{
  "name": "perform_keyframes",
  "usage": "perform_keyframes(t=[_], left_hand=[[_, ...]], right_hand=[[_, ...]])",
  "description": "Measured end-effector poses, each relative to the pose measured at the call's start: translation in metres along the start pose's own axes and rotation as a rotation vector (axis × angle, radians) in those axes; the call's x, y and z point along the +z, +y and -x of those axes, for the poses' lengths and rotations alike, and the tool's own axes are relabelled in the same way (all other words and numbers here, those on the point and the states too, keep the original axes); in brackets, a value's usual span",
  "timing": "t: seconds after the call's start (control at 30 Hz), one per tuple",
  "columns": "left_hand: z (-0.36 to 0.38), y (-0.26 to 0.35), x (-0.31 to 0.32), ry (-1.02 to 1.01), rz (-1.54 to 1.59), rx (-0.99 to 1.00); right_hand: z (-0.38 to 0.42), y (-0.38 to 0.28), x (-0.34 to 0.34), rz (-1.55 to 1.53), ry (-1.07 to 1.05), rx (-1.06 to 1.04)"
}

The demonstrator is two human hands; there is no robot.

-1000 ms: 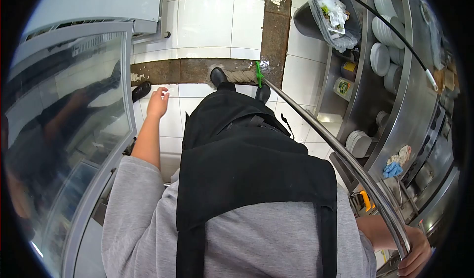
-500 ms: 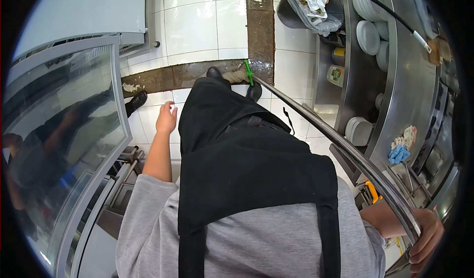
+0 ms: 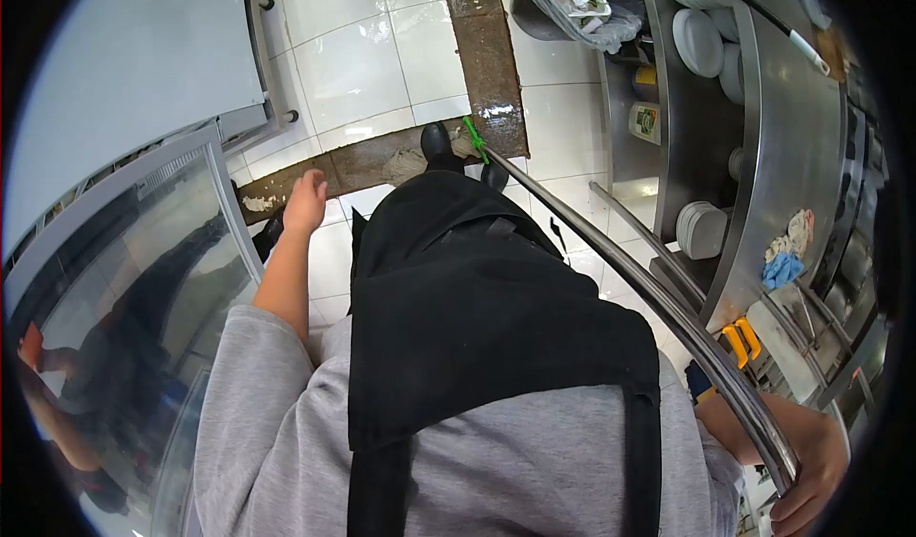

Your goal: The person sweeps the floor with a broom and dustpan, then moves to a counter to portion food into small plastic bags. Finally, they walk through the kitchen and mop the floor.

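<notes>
My right hand (image 3: 811, 470), at the lower right, is closed around the upper end of a mop's metal handle (image 3: 649, 284). That handle slants down across the view to a green clamp (image 3: 475, 138) by my shoes. Beige mop strands (image 3: 408, 165) lie on the brown floor strip, partly hidden by a black shoe (image 3: 437, 144). With fingers loosely apart and nothing in them, my left hand (image 3: 305, 201) hangs beside the glass door (image 3: 124, 279) of a cabinet. A black apron (image 3: 496, 337) covers my front.
White floor tiles (image 3: 348, 55) shine wetly, with pale scraps (image 3: 258, 203) on the brown strip. A lined bin (image 3: 549, 17) holds waste at the upper right. Plates (image 3: 701, 230) fill shelves under a steel counter (image 3: 787, 136), where cloths (image 3: 784, 268) lie. A white cabinet (image 3: 143, 70) stands left.
The view has shifted and turned slightly. One shoe has moved forward beside the green clamp, baring more mop strands. My left hand has swung slightly left; my right hand keeps its hold.
</notes>
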State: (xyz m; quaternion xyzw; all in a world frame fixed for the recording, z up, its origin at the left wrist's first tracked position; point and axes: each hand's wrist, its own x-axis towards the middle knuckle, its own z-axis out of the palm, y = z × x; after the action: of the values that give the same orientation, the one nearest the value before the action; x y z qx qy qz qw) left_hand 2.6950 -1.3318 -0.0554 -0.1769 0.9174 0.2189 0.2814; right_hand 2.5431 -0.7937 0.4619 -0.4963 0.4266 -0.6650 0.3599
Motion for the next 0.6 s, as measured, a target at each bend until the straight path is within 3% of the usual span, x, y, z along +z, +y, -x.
perform_keyframes(t=[0.13, 0.2, 0.37, 0.53, 0.6], left_hand=[[-0.014, 0.055, -0.03, -0.006, 0.036, 0.056], [-0.009, 0.079, -0.038, -0.008, 0.071, 0.109], [0.014, 0.062, 0.0, 0.062, 0.164, 0.129], [0.073, 0.031, 0.055, 0.059, 0.126, -0.049], [0.097, 0.026, 0.069, -0.048, 0.048, -0.139]], right_hand=[[0.009, -0.013, 0.004, 0.007, 0.025, 0.055], [0.026, -0.013, 0.009, -0.076, 0.155, -0.096], [0.083, -0.028, 0.02, -0.247, 0.38, -0.379], [0.131, -0.059, 0.037, 0.455, 1.165, -0.262], [0.155, -0.075, 0.041, 0.506, 1.263, -0.291]])
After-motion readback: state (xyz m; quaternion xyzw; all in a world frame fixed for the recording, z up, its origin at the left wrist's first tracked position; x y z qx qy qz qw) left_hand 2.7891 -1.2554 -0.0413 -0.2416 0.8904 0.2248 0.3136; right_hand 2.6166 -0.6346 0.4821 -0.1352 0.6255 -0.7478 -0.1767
